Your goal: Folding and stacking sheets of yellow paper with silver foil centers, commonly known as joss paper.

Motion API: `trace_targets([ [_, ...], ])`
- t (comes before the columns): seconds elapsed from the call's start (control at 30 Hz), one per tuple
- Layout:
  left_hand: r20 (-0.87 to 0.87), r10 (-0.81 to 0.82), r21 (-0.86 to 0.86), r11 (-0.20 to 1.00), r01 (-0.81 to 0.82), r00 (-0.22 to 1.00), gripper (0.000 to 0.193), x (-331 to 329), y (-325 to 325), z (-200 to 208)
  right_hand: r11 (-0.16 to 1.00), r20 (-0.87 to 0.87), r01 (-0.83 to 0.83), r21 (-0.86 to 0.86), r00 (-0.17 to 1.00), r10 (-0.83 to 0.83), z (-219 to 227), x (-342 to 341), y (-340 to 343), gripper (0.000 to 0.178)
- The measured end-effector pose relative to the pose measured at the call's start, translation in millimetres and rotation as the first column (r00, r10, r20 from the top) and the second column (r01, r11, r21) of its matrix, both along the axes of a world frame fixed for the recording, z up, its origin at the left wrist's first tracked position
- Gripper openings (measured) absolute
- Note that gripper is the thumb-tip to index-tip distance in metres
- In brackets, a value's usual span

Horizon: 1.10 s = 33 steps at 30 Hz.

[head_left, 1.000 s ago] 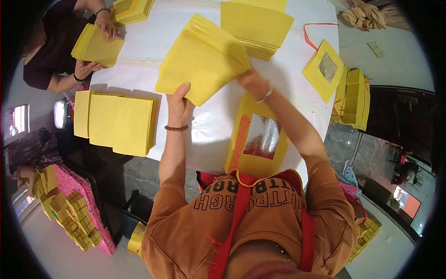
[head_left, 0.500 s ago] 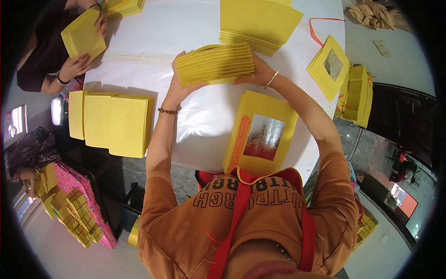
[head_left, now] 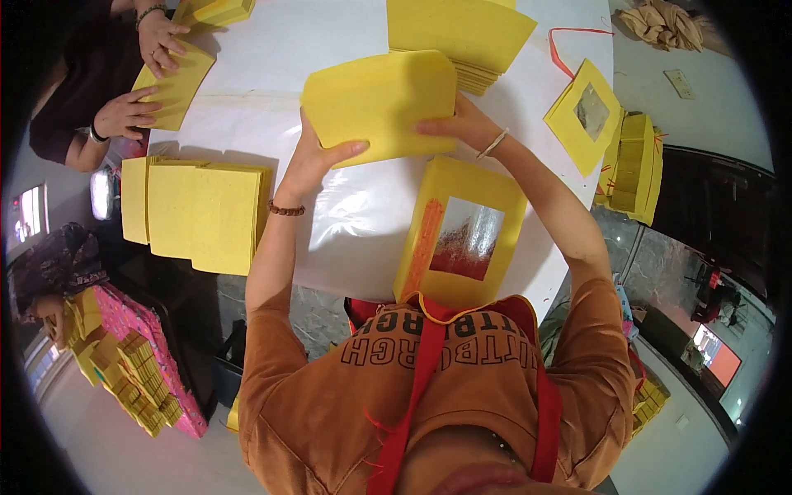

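Both my hands grip a thick stack of yellow paper (head_left: pixel 379 99) by its two sides, raised over the white table. My left hand (head_left: pixel 326 153) holds the left end, with its thumb lying on the front face. On the right end my right hand (head_left: pixel 458 124) does the same, thumb across the face; its other fingers are hidden behind the stack. The broad yellow face is turned toward me. Below it, close to my body, lies a yellow sheet with a silver and red square (head_left: pixel 467 239) and an orange strip (head_left: pixel 425 243).
Beyond my hands sits a fanned yellow paper pile (head_left: pixel 462 29). More yellow stacks (head_left: pixel 206 214) lie at the table's left edge. At the right are a yellow piece with a silver square (head_left: pixel 586 115) and a red ribbon (head_left: pixel 561 54). A co-worker's hands (head_left: pixel 136 111) press yellow paper at the far left.
My hands have tilted the stack, so its broad face shows instead of its layered edges. The co-worker's yellow stack has been lowered to the table, and their hands now lie on it.
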<state>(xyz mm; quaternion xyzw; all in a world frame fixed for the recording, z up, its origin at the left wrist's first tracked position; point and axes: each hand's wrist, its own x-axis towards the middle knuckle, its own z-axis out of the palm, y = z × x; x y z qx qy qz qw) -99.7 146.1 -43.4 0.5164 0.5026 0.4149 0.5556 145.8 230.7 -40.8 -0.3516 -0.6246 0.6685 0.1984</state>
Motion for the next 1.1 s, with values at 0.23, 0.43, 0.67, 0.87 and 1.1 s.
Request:
trace_targets([
  [0.23,0.177,0.294,-0.462,0.868,-0.184,0.939,0.067,2,2,14,0.877,0.147,0.077,-0.475,0.989,-0.007,24,-17,1,0.072],
  [0.43,0.127,0.337,-0.531,0.818,-0.223,0.933,0.060,-12,-2,12,0.827,0.148,0.114,-0.551,0.988,-0.037,5,-29,1,0.069],
  [0.67,-0.397,0.668,0.610,0.704,-0.363,0.629,0.056,-10,-15,-18,0.829,0.155,0.140,-0.541,0.986,-0.066,0,-37,-6,0.068],
  [0.87,-0.770,0.348,0.571,0.749,0.335,0.535,0.038,14,-15,10,0.836,0.160,0.107,-0.538,0.987,-0.024,-9,-34,-3,0.070],
  [1.1,-0.719,0.364,0.609,0.740,0.285,0.592,0.033,16,-9,-3,0.844,-0.128,0.032,-0.535,0.985,-0.119,-15,-4,-15,0.084],
])
